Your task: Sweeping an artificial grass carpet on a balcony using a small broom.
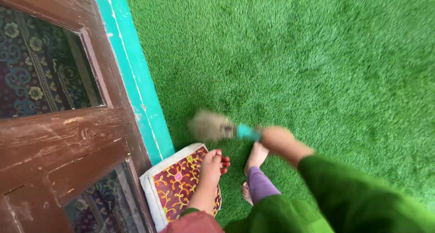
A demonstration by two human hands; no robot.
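So we're looking straight down at a green artificial grass floor point(317, 56) here. The right hand point(276, 138) is clenched around the teal handle of a small brush point(217, 126), and the tan bristle head sticks out to the left, blurry, just above the grass and close to the teal door frame point(136, 79). The left hand point(212, 166) rests on an embroidered red cushion point(176, 185) with yellow swirls and a white border; its fingers point(224, 160) curl over the cushion's right edge, gripping it as far as we can tell. That cushion lies on the grass right at the foot of the door frame, beside a worn brown wooden door point(59, 138). Through the door's panes we see a dark patterned carpet point(36, 65). A bare foot point(256, 156) sits on the grass between the 2 hands.
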